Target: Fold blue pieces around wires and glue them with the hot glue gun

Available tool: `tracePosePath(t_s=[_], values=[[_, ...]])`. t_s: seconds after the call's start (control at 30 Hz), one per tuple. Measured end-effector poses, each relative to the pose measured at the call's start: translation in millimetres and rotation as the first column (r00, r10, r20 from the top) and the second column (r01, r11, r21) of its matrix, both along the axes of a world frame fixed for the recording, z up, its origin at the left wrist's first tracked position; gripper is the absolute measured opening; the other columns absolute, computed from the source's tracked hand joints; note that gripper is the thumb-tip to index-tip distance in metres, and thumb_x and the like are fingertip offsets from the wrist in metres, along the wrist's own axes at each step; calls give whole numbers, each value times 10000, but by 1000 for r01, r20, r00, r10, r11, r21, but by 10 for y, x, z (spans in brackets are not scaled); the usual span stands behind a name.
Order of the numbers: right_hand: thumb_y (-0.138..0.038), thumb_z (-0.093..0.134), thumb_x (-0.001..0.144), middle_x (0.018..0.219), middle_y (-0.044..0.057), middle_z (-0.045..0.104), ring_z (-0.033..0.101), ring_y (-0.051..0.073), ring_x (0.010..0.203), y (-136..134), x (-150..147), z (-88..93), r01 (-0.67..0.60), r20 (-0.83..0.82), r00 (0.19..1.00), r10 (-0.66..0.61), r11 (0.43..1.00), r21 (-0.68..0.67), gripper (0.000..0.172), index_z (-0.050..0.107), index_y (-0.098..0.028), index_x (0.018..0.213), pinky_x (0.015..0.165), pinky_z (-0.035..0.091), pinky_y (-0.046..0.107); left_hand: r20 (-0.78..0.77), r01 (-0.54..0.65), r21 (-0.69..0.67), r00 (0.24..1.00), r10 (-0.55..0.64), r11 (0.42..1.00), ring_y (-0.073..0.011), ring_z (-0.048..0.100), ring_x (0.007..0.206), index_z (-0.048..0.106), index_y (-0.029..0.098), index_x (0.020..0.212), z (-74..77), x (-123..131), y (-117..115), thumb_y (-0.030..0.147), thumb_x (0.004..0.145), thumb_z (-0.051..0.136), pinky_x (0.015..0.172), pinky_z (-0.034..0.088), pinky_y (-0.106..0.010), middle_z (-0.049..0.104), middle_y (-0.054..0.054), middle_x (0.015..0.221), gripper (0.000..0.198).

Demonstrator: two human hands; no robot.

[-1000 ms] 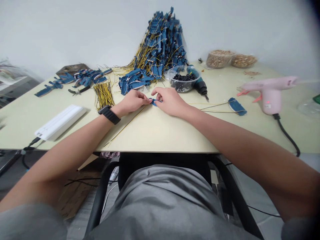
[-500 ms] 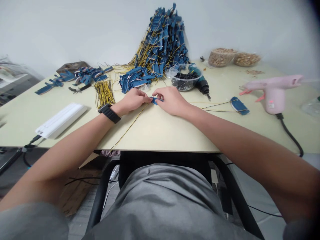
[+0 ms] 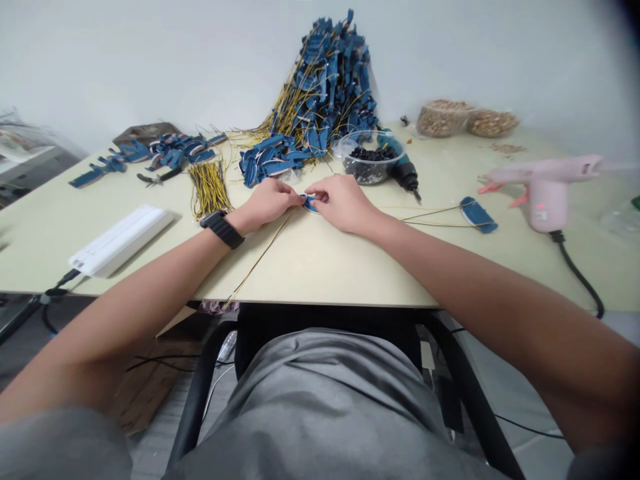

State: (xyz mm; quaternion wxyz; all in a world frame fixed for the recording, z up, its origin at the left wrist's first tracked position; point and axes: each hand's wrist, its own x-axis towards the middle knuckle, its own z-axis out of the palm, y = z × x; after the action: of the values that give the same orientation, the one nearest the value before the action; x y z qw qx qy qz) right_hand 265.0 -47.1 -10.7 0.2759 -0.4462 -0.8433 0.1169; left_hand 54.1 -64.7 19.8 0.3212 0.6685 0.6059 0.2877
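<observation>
Near the middle of the pale table (image 3: 320, 273), a small blue piece (image 3: 311, 204) is pinched between both hands. My left hand (image 3: 273, 200) grips its left end with thumb and forefinger, and a thin yellow and black wire (image 3: 263, 255) runs from there toward the table's front edge. My right hand (image 3: 343, 201) holds the piece's right end, its fingers curled and partly hiding it. Left of my left hand lies a bundle of yellow and black wires (image 3: 209, 189). Another blue piece with wires (image 3: 479, 215) rests to the right of my right hand.
A tall heap of blue pieces (image 3: 333, 87) stands behind, with a tub of black parts (image 3: 370, 160) and a power drill (image 3: 406, 173) beside it. The pink glue gun (image 3: 549, 190) is at right, a white box (image 3: 121, 240) at left, pliers (image 3: 159, 177) behind it.
The view has shifted very slightly. Both hands keep their pinch on the blue piece, and the wire hanging from it has moved a little to the right at its lower end.
</observation>
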Motion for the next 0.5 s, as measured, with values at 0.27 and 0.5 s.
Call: tracePosePath(t_s=[0.27, 0.5], values=[[-27, 751, 1106, 1157, 148, 943, 834, 323, 1086, -18, -18, 5, 11, 30, 999, -11, 1000, 14, 316, 1023, -157, 1196, 1019, 570, 424, -3, -10, -11, 1000, 10, 1000, -123, 312, 583, 704, 212, 637, 3, -4, -27, 285, 996, 865, 624, 171, -386, 456, 34, 596, 401], [-23, 734, 1115, 1170, 145, 948, 842, 315, 1068, -41, -8, 22, 19, 15, 1000, -19, 1000, -11, 344, 1020, -163, 1245, 1028, 589, 424, -27, -25, -40, 999, 24, 999, -132, 276, 600, 592, 239, 604, 18, -1, -31, 289, 1063, 866, 670, 164, -418, 359, 47, 560, 538]])
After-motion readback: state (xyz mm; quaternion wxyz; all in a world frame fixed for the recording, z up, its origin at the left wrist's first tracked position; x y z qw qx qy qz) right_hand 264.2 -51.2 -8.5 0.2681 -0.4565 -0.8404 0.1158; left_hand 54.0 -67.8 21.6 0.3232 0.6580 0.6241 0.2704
